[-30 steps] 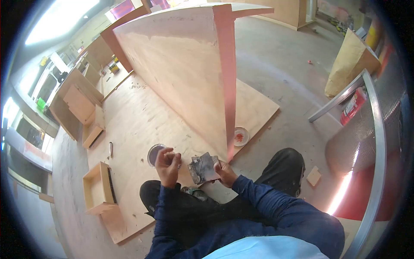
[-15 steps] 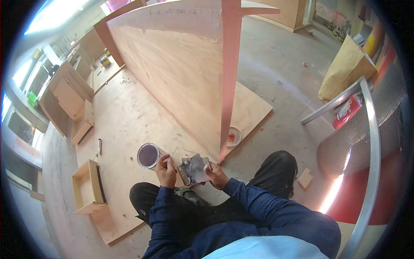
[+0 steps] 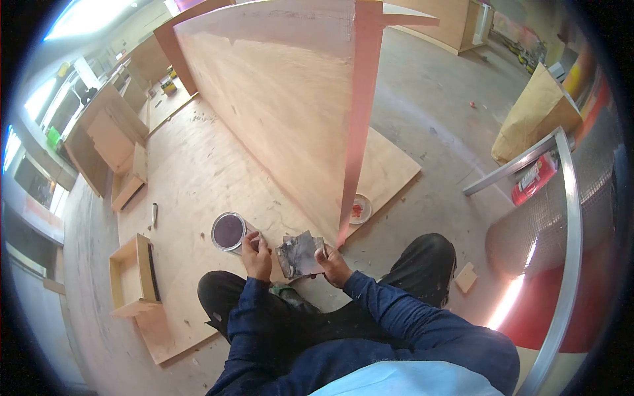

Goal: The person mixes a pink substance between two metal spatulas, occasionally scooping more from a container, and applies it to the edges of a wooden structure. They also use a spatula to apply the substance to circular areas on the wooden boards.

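Note:
My right hand (image 3: 333, 264) is wrapped round the edge of some flat, smeared grey plates (image 3: 302, 255), which overlap each other in front of my lap. Just left of them, my left hand (image 3: 257, 256) is raised with its fingers bent together beside an open can (image 3: 228, 231) of dark purple-brown material. Whether anything small sits between those fingers is too small to tell. The can stands on a plywood sheet (image 3: 191, 198). Behind the plates rises a tall wooden panel (image 3: 271, 105) with a pink-coated edge.
A small open wooden box (image 3: 130, 274) and a knife-like tool (image 3: 154, 215) lie at left. A round dish (image 3: 359, 210) with red bits sits by the panel's foot. At right are a metal frame (image 3: 573, 218), a paper bag (image 3: 533, 119), a red container (image 3: 533, 179) and a wood scrap (image 3: 466, 277).
The view has shifted slightly. The plates in my right hand have turned a little and show more of their dark smeared face. My left hand stays near the can.

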Tool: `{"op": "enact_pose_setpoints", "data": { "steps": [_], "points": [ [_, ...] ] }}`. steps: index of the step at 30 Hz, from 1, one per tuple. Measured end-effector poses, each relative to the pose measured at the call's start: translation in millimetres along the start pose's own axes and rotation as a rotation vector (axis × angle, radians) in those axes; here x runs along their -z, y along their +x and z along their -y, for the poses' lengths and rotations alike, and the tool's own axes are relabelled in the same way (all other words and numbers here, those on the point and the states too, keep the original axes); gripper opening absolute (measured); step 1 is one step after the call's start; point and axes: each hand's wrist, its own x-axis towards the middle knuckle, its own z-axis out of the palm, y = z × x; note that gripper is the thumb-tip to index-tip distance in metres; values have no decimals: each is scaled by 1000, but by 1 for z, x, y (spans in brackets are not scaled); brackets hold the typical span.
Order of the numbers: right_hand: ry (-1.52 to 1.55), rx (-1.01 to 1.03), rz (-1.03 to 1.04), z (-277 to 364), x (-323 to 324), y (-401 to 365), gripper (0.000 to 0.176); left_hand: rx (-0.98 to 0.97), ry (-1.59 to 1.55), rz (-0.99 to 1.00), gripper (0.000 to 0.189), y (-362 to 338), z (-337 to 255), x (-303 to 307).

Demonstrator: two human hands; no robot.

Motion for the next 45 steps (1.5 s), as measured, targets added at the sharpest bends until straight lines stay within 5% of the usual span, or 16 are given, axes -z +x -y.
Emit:
{"op": "enact_pose_setpoints", "data": {
  "steps": [14, 22, 29, 35, 45],
  "points": [
    [105, 31, 77, -52, 4, 6, 59, 28, 117, 24, 18, 0, -2, 2],
    [94, 12, 52, -33, 2, 5, 52, -17, 60, 7, 36, 7, 29, 3],
    [48, 49, 62, -66, 6, 5, 51, 24, 63, 7, 41, 0, -3, 0],
    [39, -105, 27, -45, 6, 3, 54, 0, 157, -47, 44, 2, 6, 2],
    [-116, 87, 47, -49, 8, 2, 51, -9, 193, -48, 47, 5, 20, 2]
  ]
}}
